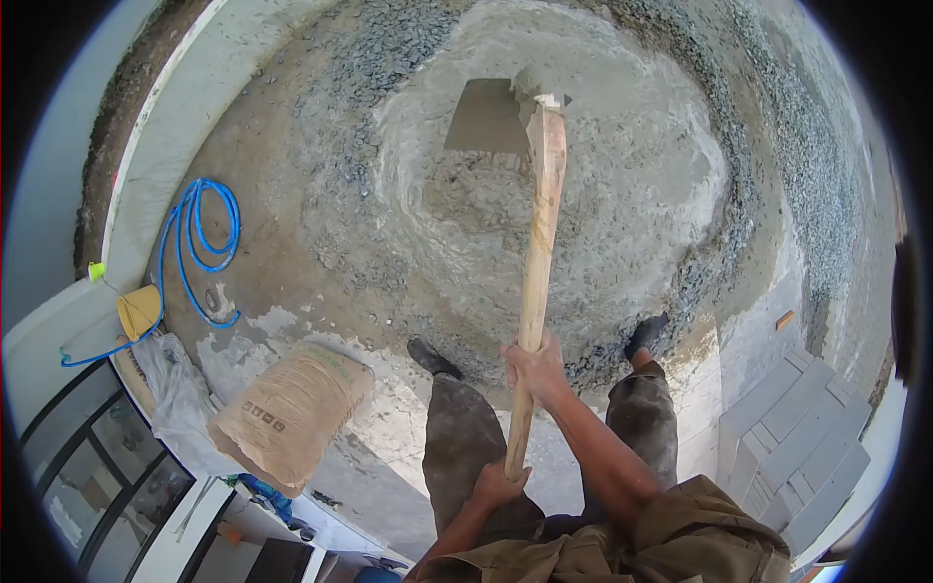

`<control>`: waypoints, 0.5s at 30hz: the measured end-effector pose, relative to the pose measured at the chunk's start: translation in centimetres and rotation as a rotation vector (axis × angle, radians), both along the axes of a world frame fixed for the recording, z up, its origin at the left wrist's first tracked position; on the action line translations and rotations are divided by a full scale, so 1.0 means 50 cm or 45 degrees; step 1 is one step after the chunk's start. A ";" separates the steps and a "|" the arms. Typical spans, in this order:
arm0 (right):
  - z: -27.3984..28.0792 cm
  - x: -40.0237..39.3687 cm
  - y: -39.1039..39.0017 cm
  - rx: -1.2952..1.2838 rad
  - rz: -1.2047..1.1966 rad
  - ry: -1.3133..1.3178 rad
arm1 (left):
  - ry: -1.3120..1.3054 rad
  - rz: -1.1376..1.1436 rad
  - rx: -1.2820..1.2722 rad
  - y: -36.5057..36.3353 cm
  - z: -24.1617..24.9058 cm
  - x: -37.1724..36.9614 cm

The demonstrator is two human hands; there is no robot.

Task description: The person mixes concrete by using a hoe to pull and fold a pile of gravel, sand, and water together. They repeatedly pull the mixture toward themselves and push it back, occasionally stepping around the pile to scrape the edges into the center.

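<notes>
A long wooden handle (538, 262) runs up from my body to a flat metal hoe blade (486, 119) over the wet grey mix. My left hand (500, 486) is wrapped round the handle near its lower end. Higher up, my right hand (536, 367) grips the same handle. Grey mix clings to the head where blade and handle meet. Below the blade spreads a round patch of wet cement mix (622, 185), with gravel (374, 49) around its edge.
A paper cement sack (292, 413) lies at the lower left, beside clear plastic (180, 389). Above them are a coiled blue hose (233, 219) and a yellow container (139, 312). Grey stacked panels (797, 428) stand at the right. My feet are at the mix's near edge.
</notes>
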State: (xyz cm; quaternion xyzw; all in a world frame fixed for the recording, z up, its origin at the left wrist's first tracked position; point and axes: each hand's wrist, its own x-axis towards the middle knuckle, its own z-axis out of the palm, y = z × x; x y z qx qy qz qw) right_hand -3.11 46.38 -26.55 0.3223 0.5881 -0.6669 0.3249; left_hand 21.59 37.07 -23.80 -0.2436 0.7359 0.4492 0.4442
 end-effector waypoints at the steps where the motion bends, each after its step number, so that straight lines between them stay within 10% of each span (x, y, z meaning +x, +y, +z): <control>1: 0.024 -0.016 0.006 -0.015 0.021 0.062 | -0.013 -0.027 0.090 0.011 -0.014 -0.004; 8: -0.125 -0.543 -0.075 0.191 0.102 0.396 | 0.371 0.250 -0.171 -0.037 -0.090 -0.545; 15: -0.253 -0.218 0.042 0.335 0.539 0.055 | -0.016 0.402 0.005 0.170 -0.036 -0.252</control>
